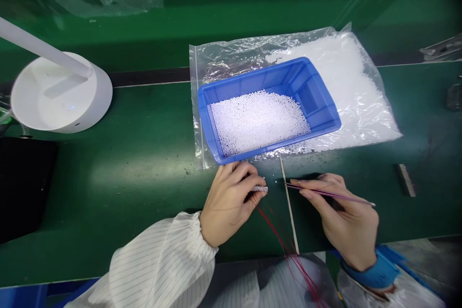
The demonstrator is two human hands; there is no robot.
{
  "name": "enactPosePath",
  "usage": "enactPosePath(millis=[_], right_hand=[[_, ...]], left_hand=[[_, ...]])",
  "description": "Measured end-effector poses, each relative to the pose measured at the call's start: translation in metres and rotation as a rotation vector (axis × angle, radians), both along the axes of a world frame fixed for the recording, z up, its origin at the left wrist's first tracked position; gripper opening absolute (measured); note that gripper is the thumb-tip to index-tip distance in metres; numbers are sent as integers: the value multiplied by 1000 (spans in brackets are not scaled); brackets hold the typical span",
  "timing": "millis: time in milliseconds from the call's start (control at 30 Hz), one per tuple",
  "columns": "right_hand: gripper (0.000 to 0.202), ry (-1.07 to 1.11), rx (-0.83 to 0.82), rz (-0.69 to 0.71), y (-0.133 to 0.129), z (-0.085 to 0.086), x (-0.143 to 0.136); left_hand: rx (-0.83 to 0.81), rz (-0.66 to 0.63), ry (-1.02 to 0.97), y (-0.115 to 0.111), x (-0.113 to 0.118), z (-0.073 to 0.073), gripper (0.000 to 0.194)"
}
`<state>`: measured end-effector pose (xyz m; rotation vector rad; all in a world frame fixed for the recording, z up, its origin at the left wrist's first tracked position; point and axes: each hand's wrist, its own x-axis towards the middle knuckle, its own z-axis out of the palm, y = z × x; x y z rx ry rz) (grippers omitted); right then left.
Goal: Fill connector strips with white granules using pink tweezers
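Observation:
My left hand (233,202) is closed around a small pale strip (260,188) whose end sticks out between thumb and fingers. Thin red wires (276,233) run from that hand down toward my lap. In my right hand (344,211) is a pair of purple tweezers (332,194), its tips pointing left at a tiny white bead (276,182), apart from it. Between the hands a thin pale line (289,207) crosses the green table. Just beyond my left hand stands a blue bin (321,127) holding many small white beads (260,120).
The bin rests on a clear zip bag (357,101) full of white beads. A round white lamp base (61,96) stands at the left, above a black object (25,183). A small grey bar (407,180) lies at the right on the green table (144,168).

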<state>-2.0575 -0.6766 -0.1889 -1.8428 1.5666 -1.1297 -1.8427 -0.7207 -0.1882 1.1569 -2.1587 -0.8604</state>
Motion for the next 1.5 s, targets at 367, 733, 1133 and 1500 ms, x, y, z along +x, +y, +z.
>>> enactPosePath(millis=[367, 733, 1133, 1500], right_hand=[[31, 11, 1, 2, -3, -1, 2], [26, 14, -10, 1, -4, -2, 3], [23, -22, 10, -3, -5, 3, 7], [13, -46, 72, -28, -3, 2, 18]], left_hand=[[9, -4, -2, 0, 1, 1, 5], [11, -8, -4, 0, 0, 0, 5], [3, -6, -6, 0, 1, -1, 5], [6, -11, -18, 0, 1, 0, 6]])
